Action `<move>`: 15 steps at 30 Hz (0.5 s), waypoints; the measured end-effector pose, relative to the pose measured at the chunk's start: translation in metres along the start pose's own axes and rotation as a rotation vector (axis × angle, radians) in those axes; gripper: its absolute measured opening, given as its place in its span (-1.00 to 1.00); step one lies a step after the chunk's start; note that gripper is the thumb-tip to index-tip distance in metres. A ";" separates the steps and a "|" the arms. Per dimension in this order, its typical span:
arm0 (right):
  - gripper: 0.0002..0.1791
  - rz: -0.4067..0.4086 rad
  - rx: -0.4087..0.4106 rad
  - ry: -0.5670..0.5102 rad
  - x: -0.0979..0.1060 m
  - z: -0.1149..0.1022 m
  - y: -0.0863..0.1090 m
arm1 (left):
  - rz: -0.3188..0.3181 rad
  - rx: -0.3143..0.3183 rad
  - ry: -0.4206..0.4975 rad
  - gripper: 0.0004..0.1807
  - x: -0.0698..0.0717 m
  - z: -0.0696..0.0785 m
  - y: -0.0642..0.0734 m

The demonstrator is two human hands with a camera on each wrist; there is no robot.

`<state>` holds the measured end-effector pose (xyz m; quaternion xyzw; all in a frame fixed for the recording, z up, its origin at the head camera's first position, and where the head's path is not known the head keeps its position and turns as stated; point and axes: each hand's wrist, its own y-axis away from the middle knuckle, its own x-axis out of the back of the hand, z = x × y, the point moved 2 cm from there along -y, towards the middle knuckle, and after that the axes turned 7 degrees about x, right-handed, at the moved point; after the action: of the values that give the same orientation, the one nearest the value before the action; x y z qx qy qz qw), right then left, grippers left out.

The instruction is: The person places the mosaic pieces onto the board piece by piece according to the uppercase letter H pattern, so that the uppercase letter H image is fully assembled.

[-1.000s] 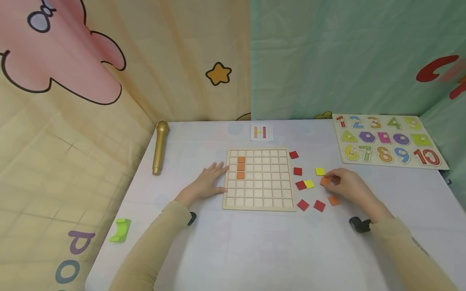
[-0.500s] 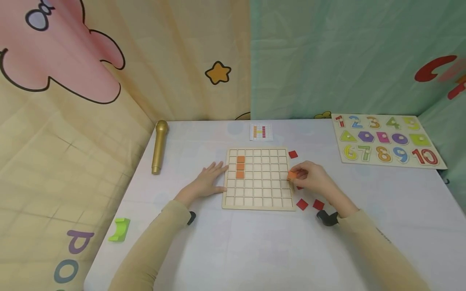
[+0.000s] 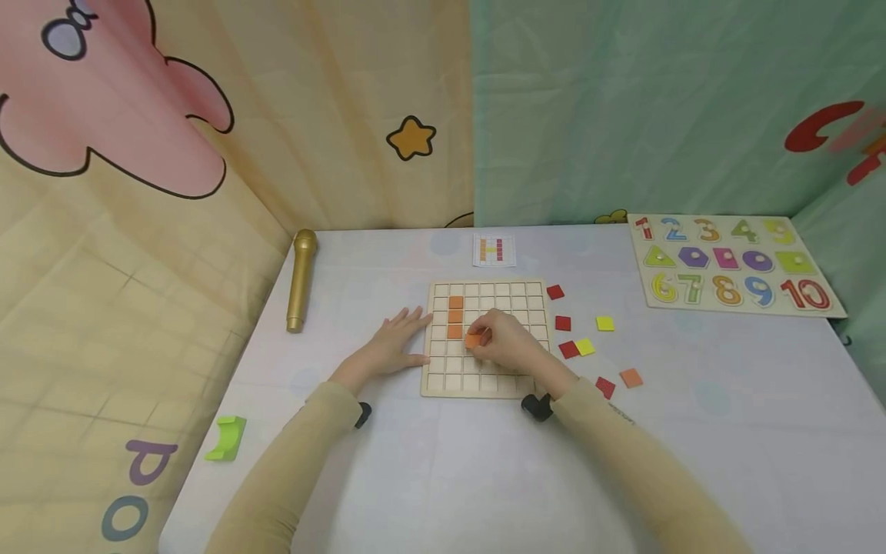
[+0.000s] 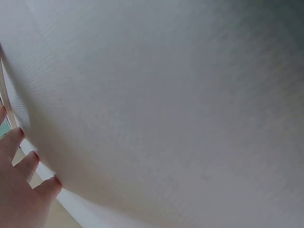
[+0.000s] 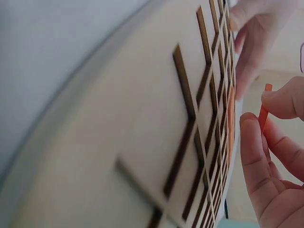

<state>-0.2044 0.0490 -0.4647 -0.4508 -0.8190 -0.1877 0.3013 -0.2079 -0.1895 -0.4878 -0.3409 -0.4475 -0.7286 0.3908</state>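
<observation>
My right hand pinches an orange square tile between thumb and fingertips over the middle-left of the wooden grid board. In the right wrist view the pinched tile is seen edge-on, apart from the board. Three orange tiles lie in a column in the board's second column. My left hand rests at the board's left edge with fingers spread, its fingertips and thumb touching the rim. Right of the board lie several red tiles, two yellow tiles and one loose orange tile.
Behind the board lies a small printed card with a coloured grid pattern. A number-and-shape puzzle board is at the back right. A gold microphone lies at the back left, and a green curved block at the left edge.
The right hand has carried an orange tile leftward from the loose tiles to above the board. The left hand has stayed at the board's left edge.
</observation>
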 end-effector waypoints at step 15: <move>-0.74 -0.055 0.019 0.117 -0.027 -0.015 -0.021 | 0.001 -0.012 0.004 -0.06 0.002 0.002 0.002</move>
<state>-0.2064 0.0122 -0.4726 -0.4135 -0.8138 -0.2142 0.3476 -0.2067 -0.1892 -0.4846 -0.3419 -0.4421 -0.7317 0.3903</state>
